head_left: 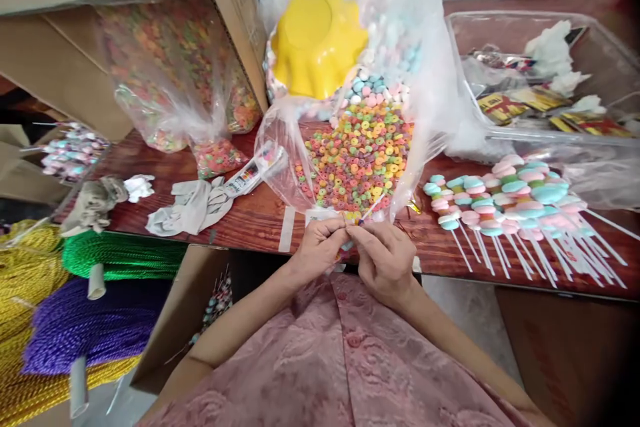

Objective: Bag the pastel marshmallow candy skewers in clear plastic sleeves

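Observation:
My left hand [324, 243] and my right hand [384, 255] meet at the table's front edge, fingertips pinched together. A thin white stick [374, 207] rises from between them, with small coloured bits at its lower end. Which fingers press on the stick and which on the bits is too small to tell. Just beyond the hands lies an open plastic bag of ring-shaped coloured candies [357, 157]. Behind it are pink, white and blue marshmallow pieces [370, 85] and an upturned yellow bowl [320, 43]. Finished-looking marshmallow skewers [515, 197] lie to the right.
A clear plastic bin [545, 130] with wrappers stands at the back right. At left are a cardboard box [235, 27], bagged candies [167, 73], grey gloves [193, 207] and a small candy bag [217, 155]. Green cord [125, 255] and purple cord [95, 323] hang below left.

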Demonstrator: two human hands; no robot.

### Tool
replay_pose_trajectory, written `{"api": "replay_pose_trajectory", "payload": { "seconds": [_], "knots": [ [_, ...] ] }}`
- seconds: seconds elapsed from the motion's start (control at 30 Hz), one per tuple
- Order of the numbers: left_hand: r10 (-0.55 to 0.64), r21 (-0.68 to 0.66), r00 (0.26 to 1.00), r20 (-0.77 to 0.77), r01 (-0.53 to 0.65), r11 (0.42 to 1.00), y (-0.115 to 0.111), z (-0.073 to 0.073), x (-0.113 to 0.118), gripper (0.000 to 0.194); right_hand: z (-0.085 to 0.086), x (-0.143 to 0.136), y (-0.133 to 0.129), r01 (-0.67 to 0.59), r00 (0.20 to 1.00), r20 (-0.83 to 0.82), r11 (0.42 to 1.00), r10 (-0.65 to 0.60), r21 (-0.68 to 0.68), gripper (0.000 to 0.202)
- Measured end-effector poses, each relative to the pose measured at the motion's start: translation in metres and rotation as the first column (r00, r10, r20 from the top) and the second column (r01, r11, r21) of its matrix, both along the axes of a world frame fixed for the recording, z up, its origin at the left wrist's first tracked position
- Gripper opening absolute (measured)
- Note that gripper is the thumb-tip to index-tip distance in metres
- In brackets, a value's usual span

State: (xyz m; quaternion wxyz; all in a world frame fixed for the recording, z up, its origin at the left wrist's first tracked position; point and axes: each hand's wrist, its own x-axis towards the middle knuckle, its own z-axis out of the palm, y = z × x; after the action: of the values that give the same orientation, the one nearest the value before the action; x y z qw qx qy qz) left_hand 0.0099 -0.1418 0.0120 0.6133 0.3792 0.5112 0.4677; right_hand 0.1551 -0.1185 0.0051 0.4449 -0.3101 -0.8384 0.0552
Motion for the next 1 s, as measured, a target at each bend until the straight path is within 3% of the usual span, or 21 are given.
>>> {"api": "replay_pose_trajectory", "payload": {
  "seconds": [0.13,0.33,0.43,0.53,0.6,0.7,0.77,0.83,0.93,1.0],
  "knots": [
    [-0.016,0.007,1.000,-0.010,0.016,1.000,-0.006,-0.006,-0.013,0.029,-0.014,-0.004,0.004,-0.039,0.999,0.018,0.991,0.041,-0.124,0.031],
    [-0.016,0.057,1.000,0.002,0.016,0.998,-0.006,-0.016,-0.020,0.026,-0.017,-0.006,0.003,-0.052,0.996,-0.082,0.942,0.026,-0.330,0.030],
    [-0.042,-0.018,0.994,0.098,0.044,0.999,-0.004,-0.020,-0.020,0.031,-0.022,-0.010,0.001,-0.015,0.989,-0.139,0.904,-0.049,-0.427,0.036],
    [0.005,-0.103,0.980,0.198,0.015,0.995,-0.001,-0.025,-0.020,0.033,-0.029,-0.011,-0.002,-0.036,0.974,-0.213,0.877,-0.076,-0.478,0.041],
    [0.056,-0.112,0.977,0.207,-0.034,0.993,0.000,-0.028,-0.020,0.035,-0.031,-0.011,-0.004,-0.063,0.958,-0.273,0.866,-0.087,-0.495,0.037],
    [0.087,-0.077,0.983,0.162,-0.076,0.994,0.000,-0.029,-0.020,0.035,-0.026,-0.009,-0.006,-0.058,0.964,-0.244,0.814,-0.104,-0.578,0.013],
    [0.087,-0.020,0.991,0.104,-0.086,0.996,0.000,-0.026,-0.020,0.034,-0.022,-0.009,-0.006,-0.079,0.968,-0.226,0.725,-0.108,-0.684,0.011],
    [0.067,0.063,0.997,0.022,-0.069,0.996,0.002,-0.021,-0.020,0.035,-0.020,-0.008,-0.003,-0.168,0.946,-0.295,0.581,-0.131,-0.797,0.019],
    [0.011,0.187,0.996,-0.090,0.006,0.982,0.005,-0.014,-0.022,0.038,-0.022,-0.005,0.009,-0.393,0.882,-0.447,0.287,-0.152,-0.874,0.026],
    [-0.069,0.198,0.992,-0.107,0.090,0.976,0.007,-0.011,-0.024,0.040,-0.023,0.000,0.019,-0.501,0.857,-0.508,0.088,-0.089,-0.861,0.032]
  ]
}}
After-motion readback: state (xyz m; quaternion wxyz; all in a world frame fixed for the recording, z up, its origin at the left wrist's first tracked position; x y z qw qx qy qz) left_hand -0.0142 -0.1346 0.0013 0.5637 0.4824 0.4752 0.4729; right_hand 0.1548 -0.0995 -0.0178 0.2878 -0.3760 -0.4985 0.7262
